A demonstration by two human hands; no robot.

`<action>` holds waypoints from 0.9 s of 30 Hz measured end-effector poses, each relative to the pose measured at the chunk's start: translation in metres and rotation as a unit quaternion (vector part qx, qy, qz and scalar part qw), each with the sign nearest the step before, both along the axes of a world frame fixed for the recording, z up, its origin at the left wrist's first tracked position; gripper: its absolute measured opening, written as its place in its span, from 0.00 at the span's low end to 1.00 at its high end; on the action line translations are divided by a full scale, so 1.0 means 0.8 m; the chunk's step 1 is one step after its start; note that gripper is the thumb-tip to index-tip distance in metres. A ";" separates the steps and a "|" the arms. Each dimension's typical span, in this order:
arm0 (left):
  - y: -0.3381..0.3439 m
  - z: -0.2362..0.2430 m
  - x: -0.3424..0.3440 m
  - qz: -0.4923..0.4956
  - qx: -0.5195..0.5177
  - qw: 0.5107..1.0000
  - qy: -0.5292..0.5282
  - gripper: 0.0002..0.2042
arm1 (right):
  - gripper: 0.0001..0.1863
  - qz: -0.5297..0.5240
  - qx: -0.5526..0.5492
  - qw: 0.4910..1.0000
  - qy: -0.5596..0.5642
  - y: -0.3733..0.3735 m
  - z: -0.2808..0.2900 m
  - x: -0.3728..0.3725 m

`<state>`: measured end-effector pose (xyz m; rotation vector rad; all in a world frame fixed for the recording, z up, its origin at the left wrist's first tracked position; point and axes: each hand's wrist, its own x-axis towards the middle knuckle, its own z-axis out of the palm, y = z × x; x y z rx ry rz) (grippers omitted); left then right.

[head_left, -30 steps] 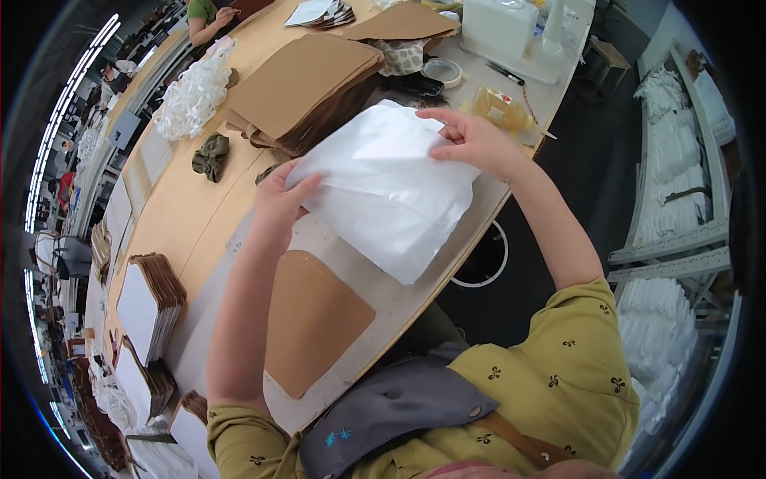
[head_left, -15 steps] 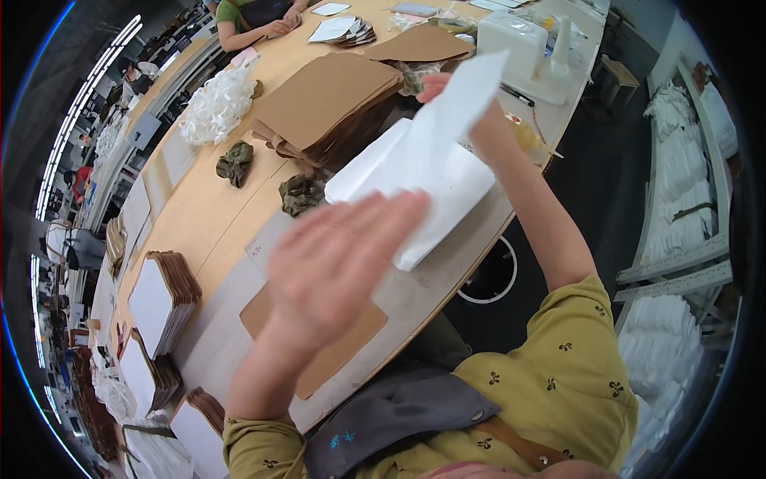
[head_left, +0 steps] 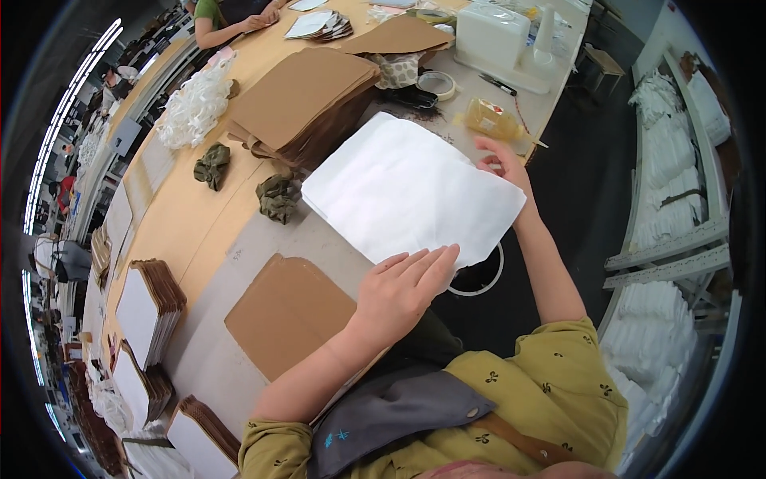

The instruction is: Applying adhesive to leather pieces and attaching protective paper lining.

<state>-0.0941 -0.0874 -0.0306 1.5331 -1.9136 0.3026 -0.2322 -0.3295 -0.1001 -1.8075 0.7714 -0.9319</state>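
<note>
A pile of white sheets [head_left: 415, 188] lies tilted across the table, its near right corner jutting past the table's edge. My left hand [head_left: 407, 291] rests at the pile's near edge, fingers stretched out and close together. Beside the right edge is my right hand [head_left: 507, 169], its fingers apart and slightly bent; part of the palm is hidden behind the sheets. To the left of the pile, a brown sheet with rounded corners [head_left: 291, 315] lies flat, partly under my left forearm.
A stack of brown sheets [head_left: 303, 100] stands beyond the pile, near dark green cloth bundles [head_left: 278, 198]. A bottle of yellowish liquid [head_left: 493, 120], a tape roll [head_left: 436, 85] and a white machine [head_left: 491, 36] are at far right. White-topped stacks [head_left: 148, 307] stand left. Another person's hands [head_left: 259, 20] are across the table.
The white sheet that was raised and bent by my right hand now lies flat on the pile. My left hand has come down to the near edge. The view has shifted slightly.
</note>
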 end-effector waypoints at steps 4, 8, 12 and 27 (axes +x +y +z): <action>0.003 -0.005 -0.009 -0.007 0.007 1.000 -0.020 0.18 | 0.19 -0.053 0.164 0.981 -0.094 0.043 -0.019 -0.051; 0.005 -0.005 -0.024 -0.011 0.008 1.000 -0.014 0.18 | 0.26 -0.035 0.373 0.912 -0.165 0.091 -0.010 -0.077; 0.008 -0.008 -0.034 -0.025 0.020 0.999 -0.003 0.17 | 0.31 0.003 0.435 0.876 -0.207 0.103 -0.014 -0.078; 0.025 -0.025 -0.029 -0.029 0.040 0.998 0.024 0.15 | 0.34 0.037 0.289 0.954 -0.066 0.073 0.022 -0.056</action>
